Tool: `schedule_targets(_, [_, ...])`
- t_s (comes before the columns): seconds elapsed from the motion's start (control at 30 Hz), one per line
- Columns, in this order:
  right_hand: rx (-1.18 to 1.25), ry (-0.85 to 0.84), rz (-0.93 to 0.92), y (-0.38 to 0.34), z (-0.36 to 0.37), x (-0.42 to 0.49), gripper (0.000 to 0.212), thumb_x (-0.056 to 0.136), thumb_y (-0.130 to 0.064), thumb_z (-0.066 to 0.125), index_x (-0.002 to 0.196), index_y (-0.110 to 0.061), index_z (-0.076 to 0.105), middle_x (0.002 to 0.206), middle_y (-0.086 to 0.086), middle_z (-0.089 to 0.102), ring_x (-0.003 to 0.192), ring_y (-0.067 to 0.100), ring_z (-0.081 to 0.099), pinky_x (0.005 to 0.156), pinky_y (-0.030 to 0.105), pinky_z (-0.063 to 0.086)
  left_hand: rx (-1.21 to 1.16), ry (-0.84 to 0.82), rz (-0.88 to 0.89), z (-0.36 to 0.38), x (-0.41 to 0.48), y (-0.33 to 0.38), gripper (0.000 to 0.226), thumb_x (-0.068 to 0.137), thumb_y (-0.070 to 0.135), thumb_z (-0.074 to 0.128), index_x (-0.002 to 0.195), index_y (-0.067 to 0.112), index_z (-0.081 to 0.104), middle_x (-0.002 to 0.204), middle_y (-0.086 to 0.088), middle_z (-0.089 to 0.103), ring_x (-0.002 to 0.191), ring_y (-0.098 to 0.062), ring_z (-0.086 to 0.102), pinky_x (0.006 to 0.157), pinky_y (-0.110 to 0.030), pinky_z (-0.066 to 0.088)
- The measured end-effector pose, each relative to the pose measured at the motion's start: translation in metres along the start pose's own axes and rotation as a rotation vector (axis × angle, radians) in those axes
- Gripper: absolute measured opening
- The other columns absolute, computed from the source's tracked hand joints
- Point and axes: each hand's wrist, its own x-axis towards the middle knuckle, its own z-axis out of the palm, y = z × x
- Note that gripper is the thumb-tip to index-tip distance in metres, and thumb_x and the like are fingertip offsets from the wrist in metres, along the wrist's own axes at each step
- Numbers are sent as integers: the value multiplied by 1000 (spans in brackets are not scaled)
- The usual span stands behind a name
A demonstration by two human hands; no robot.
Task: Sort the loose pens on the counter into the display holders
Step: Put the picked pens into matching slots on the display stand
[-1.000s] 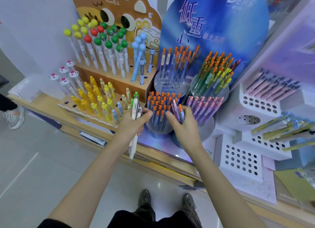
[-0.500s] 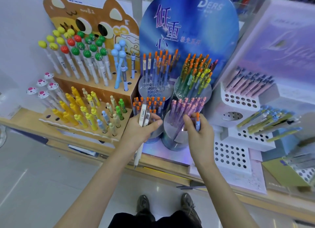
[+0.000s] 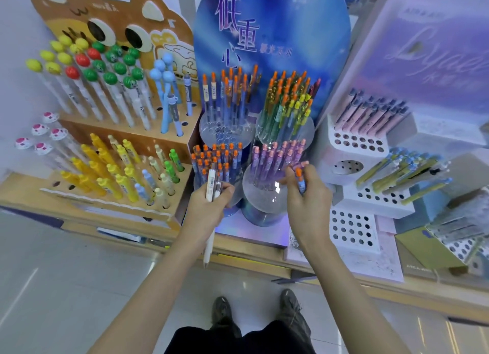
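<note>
head view. the left hand [image 3: 209,202] grips two pens upright in curled fingers, a white-barrelled pen [image 3: 211,180] and a clear grey-tipped pen [image 3: 217,188], just in front of the clear round holder of orange-capped blue pens [image 3: 219,163]. the right hand [image 3: 308,197] pinches one orange-capped blue pen [image 3: 300,180] between thumb and fingers, in front of the neighbouring clear round holder of pink-capped lilac pens [image 3: 275,160].

progress, as judged: most holders on the wooden counter [image 3: 397,291] stand well filled. three pens are in hand and not yet placed. a dark pen-like thing [image 3: 291,279] lies at the counter's front edge, too blurred to identify.

against one second earlier: the right hand's fingers then reached in among the standing pens between the two holders. the hand has since come clear with the orange-capped pen, which likely belongs in the orange-capped holder. the left hand's grip is unchanged.
</note>
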Motion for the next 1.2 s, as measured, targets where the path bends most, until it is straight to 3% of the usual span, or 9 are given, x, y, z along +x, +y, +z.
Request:
schedule_targets(0.17, [15, 15, -7, 2, 1, -1, 26, 97, -26, 51, 80, -6, 49, 72, 11, 66, 63, 21, 53, 57, 28, 39, 5, 11, 16, -6, 0, 1, 20, 91, 17, 62, 73, 24, 60, 40, 11, 45, 34, -4, 35, 36, -16, 31])
schedule_targets(0.3, [-1, -5, -38, -1, 9, -1, 26, 97, -18, 53, 75, -10, 41, 71, 13, 65, 64, 24, 55, 60, 33, 40, 13, 4, 24, -9, 1, 1, 19, 91, 19, 62, 73, 25, 62, 43, 12, 48, 34, -4, 36, 36, -17, 31])
schedule_targets(0.5, [-152, -81, -130, -4, 16, 5, 29, 89, -4, 60, 70, -13, 41, 58, 10, 49, 55, 28, 35, 52, 33, 25, -14, -24, 28, -11, 0, 7, 13, 91, 17, 61, 79, 22, 62, 45, 10, 51, 35, -3, 37, 37, -16, 32])
schedule_targets(0.67, [-239, -168, -115, -11, 31, 16, 27, 92, -19, 62, 70, -14, 47, 57, 12, 57, 54, 26, 38, 53, 32, 22, -14, -33, 35, -12, -1, 13, 11, 91, 20, 62, 80, 23, 63, 49, 9, 53, 38, -4, 39, 40, -20, 34])
schedule_targets(0.77, [-258, -89, -94, -17, 40, 18, 35, 91, -21, 64, 68, -15, 38, 46, -4, 31, 48, 21, 26, 53, 30, 14, -12, -31, 41, -14, -1, 15, 12, 90, 20, 62, 79, 23, 62, 50, 9, 54, 39, -6, 40, 42, -22, 35])
schedule_targets(0.87, [-322, -52, -50, -19, 44, 17, 38, 91, -27, 63, 67, -13, 37, 47, -6, 24, 48, 19, 21, 54, 31, 10, -21, -43, 50, -15, -1, 17, 14, 91, 18, 61, 79, 23, 62, 49, 9, 54, 38, -5, 39, 39, -19, 35])
schedule_targets(0.97, [-343, -62, 3, -19, 45, 19, 39, 91, -34, 62, 71, -12, 38, 52, 1, 35, 54, 26, 30, 54, 31, 11, -40, -56, 55, -18, 0, 18, 13, 92, 16, 61, 80, 22, 63, 49, 9, 54, 37, -4, 39, 37, -18, 33])
schedule_targets(1.07, [-227, -36, 71, -23, 36, 14, 44, 86, -49, 63, 80, -13, 38, 55, -5, 40, 60, 27, 41, 54, 34, 26, -47, -50, 48, -22, 2, 18, 6, 91, 18, 62, 86, 17, 65, 49, 8, 53, 36, -3, 40, 37, -17, 33])
schedule_targets(1.2, [136, -104, 78, -30, 19, 0, 21, 90, -57, 38, 86, -36, 34, 72, -13, 48, 65, 7, 47, 62, 22, 38, -54, -26, 66, -28, 2, 19, 5, 91, 17, 62, 88, 15, 65, 50, 9, 53, 37, -3, 39, 37, -18, 32])
